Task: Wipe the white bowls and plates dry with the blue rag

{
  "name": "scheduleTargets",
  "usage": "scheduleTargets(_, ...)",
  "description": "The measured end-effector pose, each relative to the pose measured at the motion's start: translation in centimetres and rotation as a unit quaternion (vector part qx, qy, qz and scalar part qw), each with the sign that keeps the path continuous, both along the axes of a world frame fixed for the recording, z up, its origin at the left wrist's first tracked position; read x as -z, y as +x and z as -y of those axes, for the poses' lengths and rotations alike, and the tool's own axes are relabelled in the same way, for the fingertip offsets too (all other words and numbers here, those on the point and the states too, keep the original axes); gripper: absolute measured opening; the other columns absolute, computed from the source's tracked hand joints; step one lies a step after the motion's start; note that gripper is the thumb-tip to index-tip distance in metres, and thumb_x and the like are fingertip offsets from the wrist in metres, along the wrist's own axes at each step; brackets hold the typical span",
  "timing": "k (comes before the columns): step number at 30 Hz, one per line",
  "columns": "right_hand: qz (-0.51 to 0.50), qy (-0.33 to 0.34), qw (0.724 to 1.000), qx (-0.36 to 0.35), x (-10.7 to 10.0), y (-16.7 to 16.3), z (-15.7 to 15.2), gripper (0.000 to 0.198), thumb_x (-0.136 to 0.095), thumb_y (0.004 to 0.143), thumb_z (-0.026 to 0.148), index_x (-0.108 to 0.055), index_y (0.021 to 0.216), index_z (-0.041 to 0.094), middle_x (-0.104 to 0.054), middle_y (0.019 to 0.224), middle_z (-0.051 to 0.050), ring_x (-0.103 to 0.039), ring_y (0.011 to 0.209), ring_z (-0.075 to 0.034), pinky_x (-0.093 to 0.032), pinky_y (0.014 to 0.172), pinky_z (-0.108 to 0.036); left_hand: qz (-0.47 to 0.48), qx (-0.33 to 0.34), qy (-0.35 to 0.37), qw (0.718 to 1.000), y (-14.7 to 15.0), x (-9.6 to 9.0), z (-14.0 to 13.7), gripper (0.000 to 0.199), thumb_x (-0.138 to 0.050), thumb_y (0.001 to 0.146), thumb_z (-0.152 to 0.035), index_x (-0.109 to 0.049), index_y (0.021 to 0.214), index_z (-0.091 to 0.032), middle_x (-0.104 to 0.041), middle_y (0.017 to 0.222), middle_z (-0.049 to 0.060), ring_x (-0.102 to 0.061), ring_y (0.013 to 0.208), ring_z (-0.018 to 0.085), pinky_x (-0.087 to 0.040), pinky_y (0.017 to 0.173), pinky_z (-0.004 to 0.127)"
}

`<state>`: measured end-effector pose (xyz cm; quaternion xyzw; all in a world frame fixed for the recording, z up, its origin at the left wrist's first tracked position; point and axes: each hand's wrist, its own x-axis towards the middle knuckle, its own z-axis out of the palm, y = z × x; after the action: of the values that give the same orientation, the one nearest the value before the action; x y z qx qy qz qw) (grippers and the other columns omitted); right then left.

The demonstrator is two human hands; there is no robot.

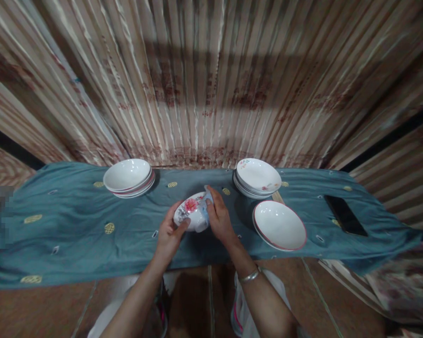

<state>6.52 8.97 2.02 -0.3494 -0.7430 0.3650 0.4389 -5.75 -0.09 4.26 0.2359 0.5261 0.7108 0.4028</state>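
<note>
A white bowl (194,219) with a pink-red flower and grey leaves on its outside is tilted above the middle of the table. My left hand (168,233) grips its left side, the thumb lying across the outer wall. Pressed to the right side of the bowl is a pale blue and white cloth (205,207), pinched in my right hand (219,217). The fingers behind the bowl are partly hidden. Nearest to my right hand stands a white bowl with a red rim (280,226), with at least one more dish seeming to sit under it.
At the back left is a stack of white bowls (127,174); a stack of flowered white dishes (258,175) stands at the back right. A black phone (345,215) lies farther right. A teal patterned cloth (77,234) covers the table, and a curtain (204,84) hangs behind.
</note>
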Motion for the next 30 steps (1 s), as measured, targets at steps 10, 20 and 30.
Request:
scheduleTargets(10,0.11,0.124,0.986,-0.035,-1.3,-0.3,2.1,0.052,-0.031,0.098,0.031,-0.029,0.149,0.023,-0.029,0.156,-0.005,-0.022,0.145,-0.022,-0.021,0.118,-0.046,-0.027,0.03,-0.02,0.999,-0.1,-0.1,0.2,0.039,-0.08,0.059,-0.046,-0.068,0.08,-0.016,-0.065,0.063,-0.001,-0.053,0.056,0.011,-0.042,0.056,0.021)
scheduleTargets(20,0.163,0.176,0.969,-0.051,-1.8,-1.0,3.7,0.053,-0.039,0.095,0.028,-0.032,0.147,0.03,-0.03,0.155,-0.003,-0.019,0.145,-0.027,-0.015,0.116,-0.054,-0.01,0.037,-0.008,0.999,-0.8,0.0,0.2,0.036,-0.081,0.056,-0.043,-0.069,0.076,-0.016,-0.064,0.062,-0.001,-0.051,0.054,0.01,-0.04,0.054,0.021)
scheduleTargets(30,-0.008,-0.008,0.999,-0.04,0.8,-1.0,0.7,0.051,-0.023,0.099,0.038,-0.033,0.147,0.023,-0.036,0.152,-0.004,-0.028,0.142,-0.015,-0.022,0.119,-0.039,0.01,0.027,-0.019,0.999,-1.1,0.5,0.3,0.036,-0.083,0.057,-0.041,-0.069,0.077,-0.014,-0.068,0.066,0.002,-0.056,0.056,0.012,-0.043,0.056,0.022)
